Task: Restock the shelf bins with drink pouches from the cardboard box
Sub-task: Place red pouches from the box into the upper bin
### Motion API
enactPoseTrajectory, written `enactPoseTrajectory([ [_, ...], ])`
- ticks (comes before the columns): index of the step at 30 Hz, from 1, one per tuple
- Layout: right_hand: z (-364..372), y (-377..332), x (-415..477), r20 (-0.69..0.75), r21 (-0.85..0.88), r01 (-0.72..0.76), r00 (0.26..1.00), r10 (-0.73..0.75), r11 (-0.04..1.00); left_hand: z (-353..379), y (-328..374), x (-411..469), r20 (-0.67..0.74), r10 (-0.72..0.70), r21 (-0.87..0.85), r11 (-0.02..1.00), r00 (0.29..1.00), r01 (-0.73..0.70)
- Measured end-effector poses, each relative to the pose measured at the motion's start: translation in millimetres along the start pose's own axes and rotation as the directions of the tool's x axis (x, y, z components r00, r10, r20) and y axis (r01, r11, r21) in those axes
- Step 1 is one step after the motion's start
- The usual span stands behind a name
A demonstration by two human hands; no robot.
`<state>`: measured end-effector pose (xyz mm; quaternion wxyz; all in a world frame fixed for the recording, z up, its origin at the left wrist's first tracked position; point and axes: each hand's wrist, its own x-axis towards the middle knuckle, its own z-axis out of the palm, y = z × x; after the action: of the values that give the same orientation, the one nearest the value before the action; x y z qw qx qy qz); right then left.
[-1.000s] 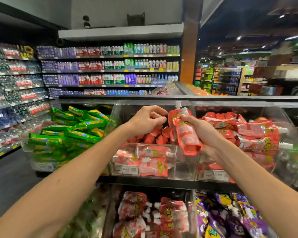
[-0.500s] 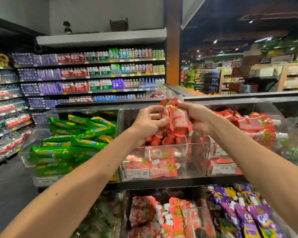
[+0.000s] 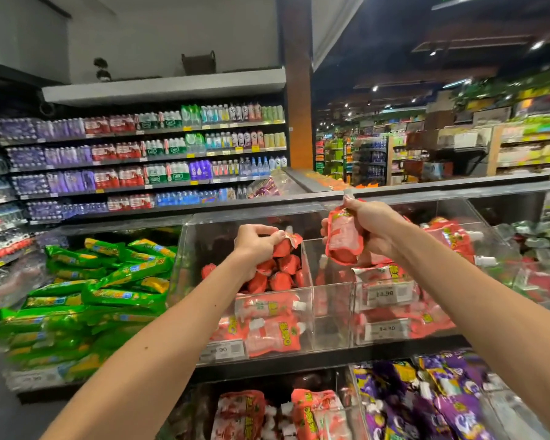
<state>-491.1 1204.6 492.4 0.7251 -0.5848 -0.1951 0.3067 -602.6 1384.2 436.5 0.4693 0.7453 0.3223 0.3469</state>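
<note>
Mid-restock here, right at the placing step. The left grip [image 3: 256, 246] is curled round the top of a red pouch [image 3: 289, 243], holding it right on the heap of matching pouches in the middle clear bin [image 3: 200, 249], toward the back edge of the shelf. The right grip [image 3: 370, 228] is wrapped round a second red pouch [image 3: 343, 241], spout up, in the air just above the clear wall between that bin and the next bin [image 3: 362, 300] to the right, not touching any pile. The cardboard box isn't in view, so I can't tell how much stock is left. My guess for the next move: let go of the left one once it sits, then lower the right one into whichever side has room. The spot beside the divider looks pretty bare. Mind the spout catching the wall. The green pouches [image 3: 108, 281] at the left edge don't matter.
</note>
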Motion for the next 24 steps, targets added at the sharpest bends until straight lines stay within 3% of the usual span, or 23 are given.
enactPoseTrajectory([
  [5,-14.8,2.3,1.8,0.020,-0.005,-0.058,0.998,0.058,0.998,28.6,1.8,18.1,-0.050,0.028,0.155,0.988,0.998,-0.020],
  [10,-25.5,5.8,-1.2,0.020,-0.045,-0.014,1.000,0.015,0.999,55.1,-5.1,25.8,-0.055,0.054,0.306,0.951,0.997,-0.035],
  [16,-25.1,7.3,-6.0,0.052,-0.003,0.006,0.999,-0.006,1.000,59.2,-5.9,32.0,0.115,0.087,0.609,0.781,0.990,-0.139],
  [19,-16.4,12.2,-6.6,0.051,-0.011,0.013,0.999,-0.012,1.000,40.3,-1.9,29.9,0.241,0.058,0.619,0.760,0.969,-0.200],
  [21,-8.7,15.5,-4.5,0.015,-0.071,0.034,0.999,-0.033,0.997,25.1,4.7,23.1,0.294,0.123,0.578,0.767,0.948,-0.279],
  [24,6.1,20.1,-2.9,0.005,-0.086,0.035,0.999,-0.035,0.996,-2.3,23.1,0.5,0.203,0.318,0.383,0.845,0.926,-0.374],
])
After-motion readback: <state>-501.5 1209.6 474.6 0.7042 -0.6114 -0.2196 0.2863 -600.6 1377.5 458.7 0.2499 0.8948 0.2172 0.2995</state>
